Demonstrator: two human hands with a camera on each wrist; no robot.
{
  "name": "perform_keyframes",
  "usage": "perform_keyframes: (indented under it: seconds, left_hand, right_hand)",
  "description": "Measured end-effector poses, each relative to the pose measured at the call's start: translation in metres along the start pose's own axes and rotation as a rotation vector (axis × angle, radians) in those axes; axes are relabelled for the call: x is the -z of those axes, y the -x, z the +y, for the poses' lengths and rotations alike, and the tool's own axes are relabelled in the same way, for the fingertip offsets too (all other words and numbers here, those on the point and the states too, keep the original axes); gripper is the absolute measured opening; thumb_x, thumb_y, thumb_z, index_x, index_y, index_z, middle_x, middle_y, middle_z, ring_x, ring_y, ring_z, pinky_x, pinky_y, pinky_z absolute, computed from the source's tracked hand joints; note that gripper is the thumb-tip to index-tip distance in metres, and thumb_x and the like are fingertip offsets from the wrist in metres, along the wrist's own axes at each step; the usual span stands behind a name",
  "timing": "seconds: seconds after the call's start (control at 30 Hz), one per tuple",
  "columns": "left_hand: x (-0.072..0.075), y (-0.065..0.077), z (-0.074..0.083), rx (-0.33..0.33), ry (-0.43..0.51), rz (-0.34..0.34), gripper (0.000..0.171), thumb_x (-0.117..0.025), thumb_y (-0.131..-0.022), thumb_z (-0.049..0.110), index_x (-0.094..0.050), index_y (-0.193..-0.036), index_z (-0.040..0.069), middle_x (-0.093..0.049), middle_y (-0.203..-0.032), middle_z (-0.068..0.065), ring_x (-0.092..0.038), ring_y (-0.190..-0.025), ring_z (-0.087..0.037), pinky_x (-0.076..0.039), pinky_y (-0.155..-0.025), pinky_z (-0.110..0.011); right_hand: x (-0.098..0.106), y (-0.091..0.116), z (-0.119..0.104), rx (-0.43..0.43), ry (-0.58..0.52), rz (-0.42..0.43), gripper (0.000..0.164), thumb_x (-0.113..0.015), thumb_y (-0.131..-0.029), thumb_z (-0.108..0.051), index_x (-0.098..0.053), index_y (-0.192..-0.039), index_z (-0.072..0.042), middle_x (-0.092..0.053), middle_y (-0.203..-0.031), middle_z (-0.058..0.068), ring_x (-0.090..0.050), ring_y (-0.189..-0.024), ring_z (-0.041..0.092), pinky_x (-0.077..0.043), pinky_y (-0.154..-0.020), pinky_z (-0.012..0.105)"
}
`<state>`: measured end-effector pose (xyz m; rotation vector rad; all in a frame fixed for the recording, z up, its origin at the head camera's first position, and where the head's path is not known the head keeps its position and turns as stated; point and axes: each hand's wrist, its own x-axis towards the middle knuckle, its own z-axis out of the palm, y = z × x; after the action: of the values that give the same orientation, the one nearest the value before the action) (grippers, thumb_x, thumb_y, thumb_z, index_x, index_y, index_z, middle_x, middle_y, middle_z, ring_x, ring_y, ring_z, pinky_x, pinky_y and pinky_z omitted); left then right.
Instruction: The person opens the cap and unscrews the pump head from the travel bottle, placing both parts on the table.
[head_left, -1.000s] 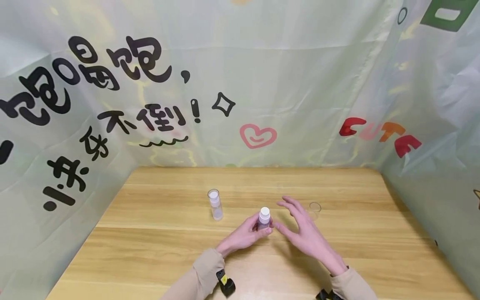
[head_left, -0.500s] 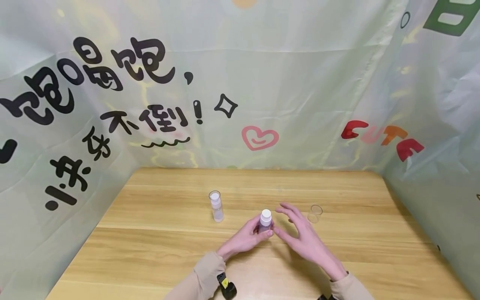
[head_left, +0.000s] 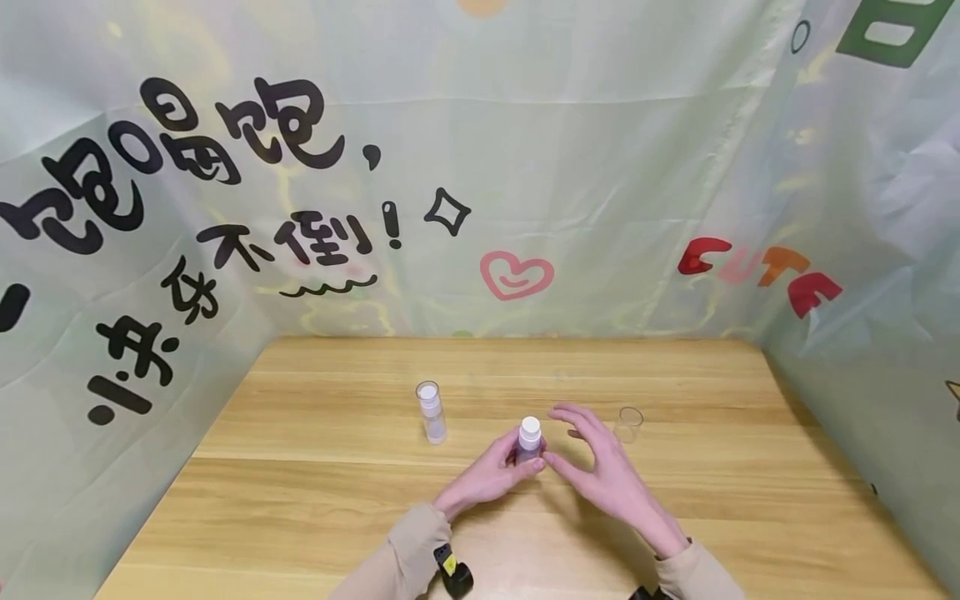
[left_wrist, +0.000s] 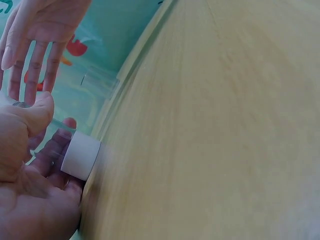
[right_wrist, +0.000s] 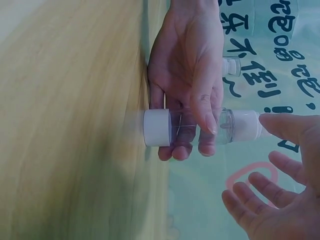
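Roughly midway between the table's (head_left: 300,517) side edges, the left hand (head_left: 489,473) grips the bottle (head_left: 529,438) upright. Just right of it, the right hand (head_left: 611,471) hangs wide, holding nothing.

A cloth (head_left: 600,167) is hanging before me across the top of the frame. Lettering (head_left: 223,233) is running over the upper left, a star (head_left: 447,212) sitting beside it. Near the centre a heart (head_left: 517,276) is showing; at centre right, CUTE (head_left: 780,265) is slanting; a green shape (head_left: 900,12) is edging into the upper right corner. The table (head_left: 322,492) is spreading along the bottom.
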<state>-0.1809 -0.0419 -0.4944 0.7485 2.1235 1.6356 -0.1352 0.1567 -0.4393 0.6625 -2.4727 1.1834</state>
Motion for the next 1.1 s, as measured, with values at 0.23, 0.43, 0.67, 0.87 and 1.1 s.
perform_keyframes:
  seconds: [0.23, 0.43, 0.67, 0.87, 1.1]
  left_hand:
    - [0.001, 0.001, 0.002, 0.017, 0.002, -0.003, 0.035, -0.06, -0.101, 0.023, -0.055, -0.132, 0.008, -0.062, -0.127, -0.007, -0.057, -0.125, -0.021, -0.042, -0.112, -0.035]
    - [0.001, 0.001, 0.002, 0.011, 0.0, -0.005, 0.036, -0.06, -0.101, 0.021, -0.055, -0.134, 0.009, -0.062, -0.128, -0.009, -0.056, -0.127, -0.023, -0.041, -0.113, -0.036]
    - [0.001, 0.002, 0.002, 0.017, 0.002, -0.002, 0.036, -0.06, -0.101, 0.019, -0.055, -0.135, 0.01, -0.062, -0.13, -0.01, -0.054, -0.131, -0.025, -0.037, -0.117, -0.037]
    - [0.002, 0.002, 0.002, 0.01, 0.008, -0.008, 0.042, -0.06, -0.101, 0.019, -0.051, -0.141, 0.011, -0.058, -0.14, -0.012, -0.048, -0.14, -0.028, -0.032, -0.123, -0.045]
    - [0.002, 0.002, 0.003, 0.008, 0.014, -0.017, 0.044, -0.059, -0.101, 0.02, -0.049, -0.143, 0.007, -0.06, -0.138, -0.013, -0.05, -0.138, -0.029, -0.035, -0.121, -0.042]
  right_hand:
    - [-0.003, -0.001, 0.0, 0.044, -0.074, -0.003, 0.06, -0.082, -0.079, -0.005, -0.057, -0.134, -0.002, -0.059, -0.137, 0.017, -0.06, -0.121, 0.03, -0.056, -0.099, 0.042]
    - [-0.007, -0.003, -0.001, 0.061, -0.12, -0.005, 0.06, -0.082, -0.078, -0.002, -0.057, -0.133, -0.002, -0.061, -0.133, 0.015, -0.06, -0.118, 0.035, -0.056, -0.099, 0.039]
    - [-0.01, -0.006, -0.002, 0.067, -0.153, -0.003, 0.057, -0.081, -0.077, 0.003, -0.058, -0.13, 0.0, -0.062, -0.129, 0.02, -0.061, -0.115, 0.035, -0.056, -0.098, 0.041]
    - [-0.016, -0.009, -0.003, 0.053, -0.199, 0.005, 0.056, -0.08, -0.077, 0.004, -0.058, -0.129, 0.002, -0.064, -0.127, 0.015, -0.063, -0.115, 0.026, -0.056, -0.099, 0.041]
    - [-0.021, -0.011, -0.002, 0.063, -0.223, 0.008, 0.056, -0.08, -0.077, 0.006, -0.058, -0.129, 0.001, -0.063, -0.125, 0.017, -0.066, -0.111, 0.03, -0.057, -0.097, 0.042]
